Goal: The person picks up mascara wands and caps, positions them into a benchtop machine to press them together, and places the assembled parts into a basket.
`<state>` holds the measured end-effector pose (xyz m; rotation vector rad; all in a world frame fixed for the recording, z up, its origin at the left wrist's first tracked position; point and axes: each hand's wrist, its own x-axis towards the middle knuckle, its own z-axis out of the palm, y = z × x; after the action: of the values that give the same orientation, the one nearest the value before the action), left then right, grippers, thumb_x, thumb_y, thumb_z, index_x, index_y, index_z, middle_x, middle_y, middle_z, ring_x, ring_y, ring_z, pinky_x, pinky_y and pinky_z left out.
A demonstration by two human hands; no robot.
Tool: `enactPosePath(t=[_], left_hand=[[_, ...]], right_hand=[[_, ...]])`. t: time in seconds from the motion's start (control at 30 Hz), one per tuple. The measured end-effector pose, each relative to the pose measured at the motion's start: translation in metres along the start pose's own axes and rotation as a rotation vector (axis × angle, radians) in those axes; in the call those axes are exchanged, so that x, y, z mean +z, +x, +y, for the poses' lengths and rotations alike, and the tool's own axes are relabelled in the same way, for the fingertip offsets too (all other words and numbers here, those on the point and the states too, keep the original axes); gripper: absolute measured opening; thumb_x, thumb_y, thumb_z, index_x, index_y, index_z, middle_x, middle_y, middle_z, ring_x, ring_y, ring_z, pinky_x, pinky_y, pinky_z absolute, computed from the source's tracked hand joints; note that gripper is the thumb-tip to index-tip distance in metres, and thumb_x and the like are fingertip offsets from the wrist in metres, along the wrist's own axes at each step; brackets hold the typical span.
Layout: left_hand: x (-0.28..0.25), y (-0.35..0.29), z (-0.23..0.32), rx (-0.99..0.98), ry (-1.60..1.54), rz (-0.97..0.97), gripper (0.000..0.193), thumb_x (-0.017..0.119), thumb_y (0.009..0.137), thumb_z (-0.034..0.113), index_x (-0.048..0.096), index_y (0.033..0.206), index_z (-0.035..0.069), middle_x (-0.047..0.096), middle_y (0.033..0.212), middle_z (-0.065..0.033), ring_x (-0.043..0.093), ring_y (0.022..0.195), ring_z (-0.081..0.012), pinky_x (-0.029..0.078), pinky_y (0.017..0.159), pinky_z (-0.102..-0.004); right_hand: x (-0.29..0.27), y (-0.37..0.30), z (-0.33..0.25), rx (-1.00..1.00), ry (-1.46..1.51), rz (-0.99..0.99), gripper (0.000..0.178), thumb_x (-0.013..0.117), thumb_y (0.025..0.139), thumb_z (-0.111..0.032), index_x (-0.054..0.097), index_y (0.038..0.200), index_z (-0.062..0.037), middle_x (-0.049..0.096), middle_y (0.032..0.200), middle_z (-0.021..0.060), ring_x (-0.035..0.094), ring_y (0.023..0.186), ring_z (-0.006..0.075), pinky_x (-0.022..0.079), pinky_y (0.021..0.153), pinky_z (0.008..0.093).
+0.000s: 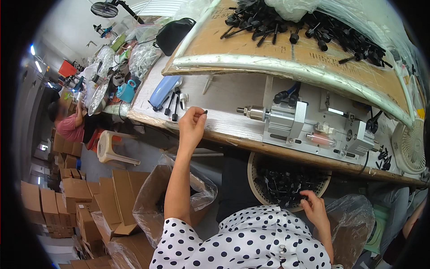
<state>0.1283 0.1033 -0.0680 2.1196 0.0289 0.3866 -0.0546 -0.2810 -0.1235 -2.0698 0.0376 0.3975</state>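
Observation:
My left hand [192, 124] is raised at the table's front edge, its fingertips pinched on a small black piece [205, 112]; most of that piece is hidden. Just left of it, several black mascara wands [169, 103] lie on the table beside a small white cylinder [182, 97]. My right hand [315, 210] is at the right rim of a round beige basket [251, 179] in front of my lap. Its fingers are curled over the black mascara wands [286, 181] heaped inside, and whatever they grip is too small to make out.
A metal clamping machine [286, 119] stands on the table at right, near a white fan [408, 145]. Above it, a cardboard-covered shelf [215, 49] carries more wands. Plastic-lined boxes [152, 197] flank me. A person [71, 125] sits at far left beyond a stool [107, 145].

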Motion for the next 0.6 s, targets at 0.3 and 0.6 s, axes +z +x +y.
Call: enactPosePath(t=[0.3, 0.6], left_hand=[[0.029, -0.059, 0.067, -0.335, -1.15, -0.437, 0.023, 0.057, 0.088, 0.006, 0.052, 0.109, -0.003, 0.06, 0.09, -0.0142, 0.06, 0.066, -0.0156, 0.049, 0.054, -0.0235], [0.071, -0.096, 0.106, -0.281, -1.219, -0.57, 0.016, 0.059, 0.086, 0.001, 0.051, 0.099, -0.001, 0.062, 0.101, -0.0214, 0.066, 0.083, -0.0232, 0.057, 0.067, -0.0288]], right_hand=[[-0.005, 0.034, -0.068, -0.325, 0.295, 0.016, 0.014, 0.068, 0.077, -0.004, 0.059, 0.087, 0.0021, 0.064, 0.07, 0.0074, 0.059, 0.056, 0.0098, 0.046, 0.052, 0.0228], [-0.015, 0.04, -0.118, -0.534, 0.249, 0.19, 0.018, 0.074, 0.072, -0.004, 0.062, 0.086, -0.0002, 0.064, 0.071, 0.0046, 0.06, 0.06, 0.0089, 0.046, 0.056, 0.0202]])
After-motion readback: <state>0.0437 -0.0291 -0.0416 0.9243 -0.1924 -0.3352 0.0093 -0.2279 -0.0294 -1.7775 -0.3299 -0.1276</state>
